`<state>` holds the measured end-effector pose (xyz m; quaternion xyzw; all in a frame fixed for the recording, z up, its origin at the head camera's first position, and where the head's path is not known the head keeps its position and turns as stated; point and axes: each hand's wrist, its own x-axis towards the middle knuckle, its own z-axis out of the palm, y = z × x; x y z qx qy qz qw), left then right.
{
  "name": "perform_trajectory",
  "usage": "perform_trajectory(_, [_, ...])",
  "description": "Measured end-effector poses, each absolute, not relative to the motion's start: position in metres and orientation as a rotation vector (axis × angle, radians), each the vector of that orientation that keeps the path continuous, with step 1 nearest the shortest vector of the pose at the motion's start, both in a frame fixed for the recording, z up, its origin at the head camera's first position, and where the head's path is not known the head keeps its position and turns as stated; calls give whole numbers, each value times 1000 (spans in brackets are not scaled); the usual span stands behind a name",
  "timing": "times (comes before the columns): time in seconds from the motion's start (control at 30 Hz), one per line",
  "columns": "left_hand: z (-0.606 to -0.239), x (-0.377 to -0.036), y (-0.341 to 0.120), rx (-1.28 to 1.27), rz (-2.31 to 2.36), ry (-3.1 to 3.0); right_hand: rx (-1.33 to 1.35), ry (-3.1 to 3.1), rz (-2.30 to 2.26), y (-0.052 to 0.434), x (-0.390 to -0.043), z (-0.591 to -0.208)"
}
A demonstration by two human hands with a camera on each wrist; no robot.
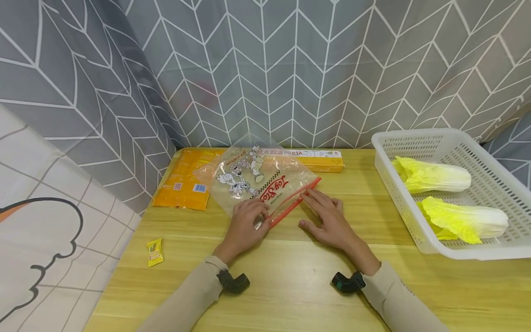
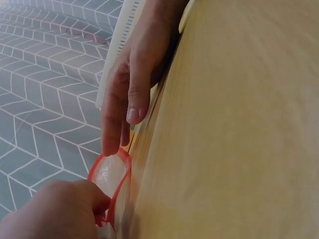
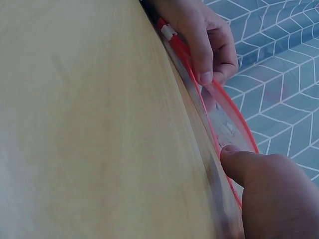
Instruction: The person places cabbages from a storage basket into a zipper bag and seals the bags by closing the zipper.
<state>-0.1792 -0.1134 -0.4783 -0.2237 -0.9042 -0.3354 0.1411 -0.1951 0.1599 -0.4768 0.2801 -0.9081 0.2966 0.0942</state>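
Observation:
A clear zip bag (image 1: pixel 257 182) with cartoon prints and a red zip strip (image 1: pixel 294 200) lies on the wooden table (image 1: pixel 290 276). My left hand (image 1: pixel 250 221) grips the near left end of the strip with curled fingers. In the right wrist view this hand (image 3: pixel 207 45) holds the red edge beside a white slider (image 3: pixel 168 32). My right hand (image 1: pixel 323 212) lies flat, its straight fingers pressing the strip's right half. From the left wrist view the bag mouth (image 2: pixel 112 174) gapes a little between both hands, with the right hand (image 2: pixel 129 84) beyond it.
A white slotted basket (image 1: pixel 419 230) at the right holds two napa cabbages (image 1: pixel 435 177) (image 1: pixel 464 221). An orange packet (image 1: pixel 182 184) and a long yellow box (image 1: pixel 319 161) lie behind the bag. A small yellow sachet (image 1: pixel 155 251) sits at the left. A patterned curtain (image 1: pixel 290 69) hangs behind the table.

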Motion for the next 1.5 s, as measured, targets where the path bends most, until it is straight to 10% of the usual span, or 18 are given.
perform_trajectory(1.5, [-479,-178,-113,-582,-938,-2623,774,-2644,1118,158,-194,-470])
